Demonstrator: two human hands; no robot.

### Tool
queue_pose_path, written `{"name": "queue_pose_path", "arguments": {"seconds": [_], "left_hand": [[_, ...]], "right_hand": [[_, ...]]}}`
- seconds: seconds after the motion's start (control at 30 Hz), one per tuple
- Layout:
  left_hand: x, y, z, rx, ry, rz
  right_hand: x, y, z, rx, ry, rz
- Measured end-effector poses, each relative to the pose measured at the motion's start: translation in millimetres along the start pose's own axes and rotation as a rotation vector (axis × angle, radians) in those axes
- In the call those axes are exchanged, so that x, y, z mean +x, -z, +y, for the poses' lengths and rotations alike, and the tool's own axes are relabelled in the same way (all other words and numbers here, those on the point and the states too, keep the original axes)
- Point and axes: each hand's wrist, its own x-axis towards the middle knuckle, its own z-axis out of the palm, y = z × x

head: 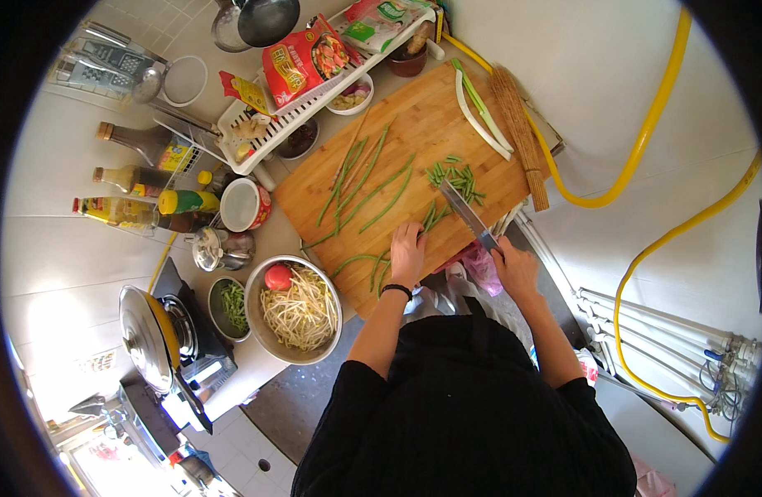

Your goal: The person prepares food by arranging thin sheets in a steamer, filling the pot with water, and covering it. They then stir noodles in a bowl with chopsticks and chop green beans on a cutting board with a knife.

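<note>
My right hand [516,270] grips the handle of a kitchen knife [468,214], whose blade lies over the wooden cutting board [437,124]. Against the blade's far side rests a pile of cut green bean pieces [458,180]. My left hand [408,251] presses a small bunch of long green beans [435,217] to the board, a short way left of the blade. More whole long beans [387,192] lie spread across the board's left part, and a few curl beside my left wrist. Cut scallion lengths [480,112] sit near the board's far right corner.
A steel bowl of bean sprouts [300,317] with a tomato [278,277] stands left, beside a smaller bowl of cut greens [235,307]. A lidded pan [148,338] sits on the stove. A straw whisk [520,136] lies along the board's right edge. A white rack [331,84] borders the back.
</note>
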Motion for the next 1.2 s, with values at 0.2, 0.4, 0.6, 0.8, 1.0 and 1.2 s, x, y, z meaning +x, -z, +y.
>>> {"name": "queue_pose_path", "arguments": {"seconds": [0.2,0.4,0.6,0.8,1.0,1.2], "left_hand": [[-6,-3,4,-0.011,-0.016,0.053],[-7,-8,1,-0.006,-0.039,0.077],[-5,-10,0,0.012,-0.053,0.086],[-5,-9,3,0.046,-0.066,0.095],[-4,-9,2,0.057,-0.064,0.083],[-1,-9,6,0.064,-0.067,0.072]], "right_hand": [[-1,4,-1,-0.070,0.124,0.012],[-3,6,2,-0.054,0.049,-0.021],[-5,7,-11,-0.021,0.139,-0.020],[-4,1,-16,-0.138,0.119,-0.215],[6,-1,-27,-0.203,0.155,-0.294],[10,-20,-24,-0.173,0.135,-0.273]]}}
